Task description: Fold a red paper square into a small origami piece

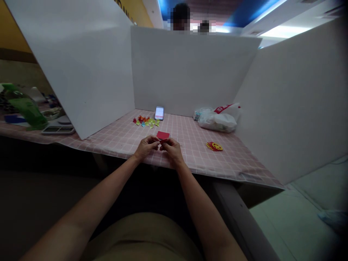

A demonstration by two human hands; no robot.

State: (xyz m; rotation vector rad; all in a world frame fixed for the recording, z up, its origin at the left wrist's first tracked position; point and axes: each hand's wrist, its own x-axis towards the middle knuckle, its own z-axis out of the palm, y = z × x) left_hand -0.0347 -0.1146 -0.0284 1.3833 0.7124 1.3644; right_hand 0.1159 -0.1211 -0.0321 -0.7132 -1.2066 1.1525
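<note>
Both my hands meet over the near edge of the pink checked table [122, 139]. My left hand [146, 146] and my right hand [172, 149] pinch a small piece of red paper [162, 136] between their fingertips. Fingers of both hands are curled closed on it. Beyond the hands lies a row of several small folded paper shapes [146, 121] in mixed colours, next to a lit phone [159, 112] propped against the back board.
White boards [190, 69] wall the table on three sides. A white plastic bag [217, 119] lies at the back right, and a red and yellow paper stack [214, 146] sits right of my hands. A calculator [58, 129] and green bottle [25, 107] sit outside left. A person is behind the back board.
</note>
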